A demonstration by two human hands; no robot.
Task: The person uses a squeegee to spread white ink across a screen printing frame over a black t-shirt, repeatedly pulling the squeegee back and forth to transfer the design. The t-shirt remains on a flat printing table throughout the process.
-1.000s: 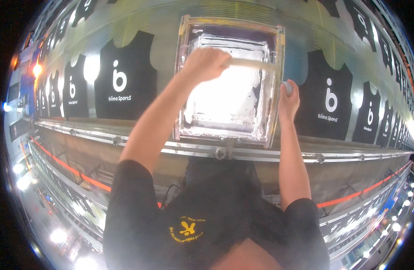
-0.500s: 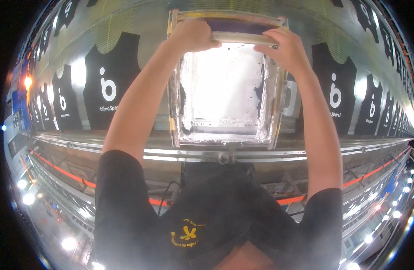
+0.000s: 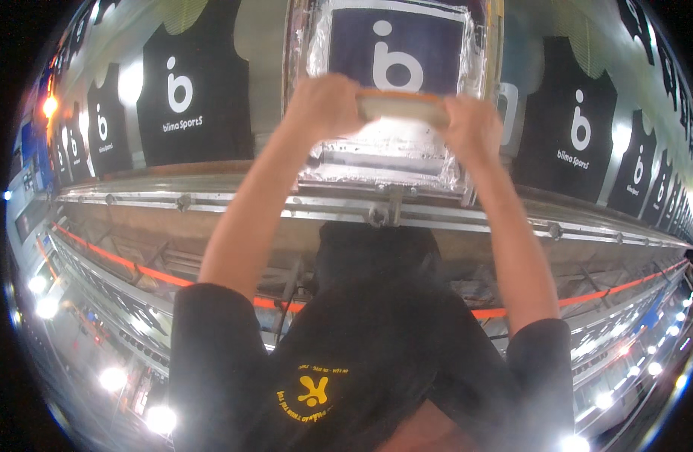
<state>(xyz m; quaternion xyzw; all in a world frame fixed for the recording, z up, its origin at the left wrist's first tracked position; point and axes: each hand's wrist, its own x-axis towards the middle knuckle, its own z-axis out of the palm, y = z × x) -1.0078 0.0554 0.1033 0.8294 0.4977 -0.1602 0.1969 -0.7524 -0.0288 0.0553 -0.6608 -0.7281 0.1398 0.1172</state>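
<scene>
Both my hands grip a squeegee [image 3: 403, 109] that lies crosswise over a printing screen [image 3: 493, 45]. My left hand [image 3: 327, 109] is closed round its left end, and my right hand [image 3: 470, 128] round its right end. Beyond the squeegee, the mesh shows dark with a white emblem [image 3: 398, 66]. On the near side the mesh is bright white, with pale tape or ink round its edges. The squeegee's blade edge is blurred, and my fingertips are partly hidden.
Black cut garment panels [image 3: 196, 90] with white prints lie along the long table, as does another panel [image 3: 568, 113] at the right. A metal rail [image 3: 271, 210] runs along the near table edge, with an orange-red bar [image 3: 128, 254] below. A white handle-like piece [image 3: 508, 113] stands beside the screen.
My hands have drawn the squeegee from the screen's far end toward me. Behind it, the mesh that was white now shows dark with the emblem. The whole view has also shifted.
</scene>
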